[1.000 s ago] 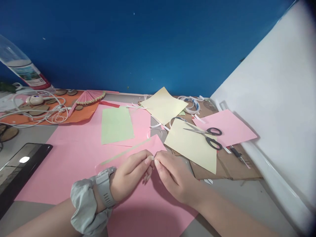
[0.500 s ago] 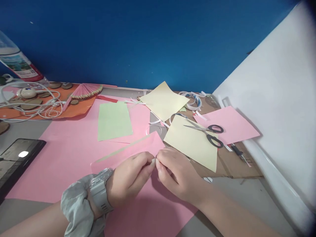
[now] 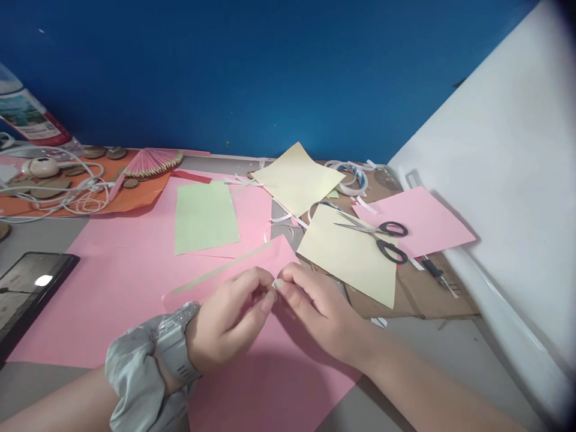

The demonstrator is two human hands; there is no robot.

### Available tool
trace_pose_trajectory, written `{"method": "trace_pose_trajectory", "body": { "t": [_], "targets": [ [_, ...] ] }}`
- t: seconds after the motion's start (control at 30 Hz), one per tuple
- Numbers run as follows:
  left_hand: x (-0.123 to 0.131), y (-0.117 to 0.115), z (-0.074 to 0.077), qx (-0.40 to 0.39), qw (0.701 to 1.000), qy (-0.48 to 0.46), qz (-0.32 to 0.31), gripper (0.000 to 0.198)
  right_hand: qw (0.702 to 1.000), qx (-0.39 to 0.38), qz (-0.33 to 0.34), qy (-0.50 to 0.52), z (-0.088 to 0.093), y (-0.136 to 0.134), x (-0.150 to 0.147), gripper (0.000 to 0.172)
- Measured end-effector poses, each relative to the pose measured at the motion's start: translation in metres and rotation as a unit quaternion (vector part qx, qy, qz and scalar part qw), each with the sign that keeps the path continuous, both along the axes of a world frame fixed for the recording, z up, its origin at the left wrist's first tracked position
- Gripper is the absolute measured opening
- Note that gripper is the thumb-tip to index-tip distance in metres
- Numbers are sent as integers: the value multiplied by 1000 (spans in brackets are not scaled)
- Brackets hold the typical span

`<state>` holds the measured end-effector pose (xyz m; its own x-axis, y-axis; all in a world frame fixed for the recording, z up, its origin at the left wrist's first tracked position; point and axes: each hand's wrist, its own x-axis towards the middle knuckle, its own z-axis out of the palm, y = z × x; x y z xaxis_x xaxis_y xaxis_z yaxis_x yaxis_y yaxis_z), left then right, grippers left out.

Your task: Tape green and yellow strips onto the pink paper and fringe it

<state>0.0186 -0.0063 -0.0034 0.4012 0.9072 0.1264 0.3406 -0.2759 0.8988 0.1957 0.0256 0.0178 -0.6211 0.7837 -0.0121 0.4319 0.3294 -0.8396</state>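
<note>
My left hand (image 3: 236, 315), with a watch (image 3: 177, 345) and a grey scrunchie (image 3: 139, 375) at its wrist, is closed in a pinch. Fingertip to fingertip with it, my right hand (image 3: 321, 309) pinches too. Between them shows a tiny pale bit (image 3: 275, 284), too small and covered to name. Both hands are over pink paper (image 3: 270, 384). Just behind them a pink sheet with a pale green strip along its edge (image 3: 234, 263) lies at a slant.
Open scissors (image 3: 389, 240) lie on a pale yellow sheet (image 3: 346, 264) to the right, near a craft knife (image 3: 436, 273) and tape rolls (image 3: 355, 180). At left are a phone (image 3: 31, 300), a white cable (image 3: 90, 198), a folded pink fan (image 3: 150, 165) and a bottle (image 3: 31, 117).
Both hands have shifted slightly left and up, still together. The left fingers have loosened a little, and the right thumb has turned over the pinch. The whole view has drifted slightly.
</note>
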Motion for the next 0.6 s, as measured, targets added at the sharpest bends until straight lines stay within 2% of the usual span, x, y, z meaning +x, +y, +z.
{"method": "trace_pose_trajectory", "body": {
  "t": [0.13,0.6],
  "targets": [
    [-1,0,0,17,1000,-9,-7,11,998,-55,-3,21,-3,-1,0,26],
    [0,0,-1,23,1000,-14,-11,10,998,-66,6,9,-4,0,2,28]
  ]
}}
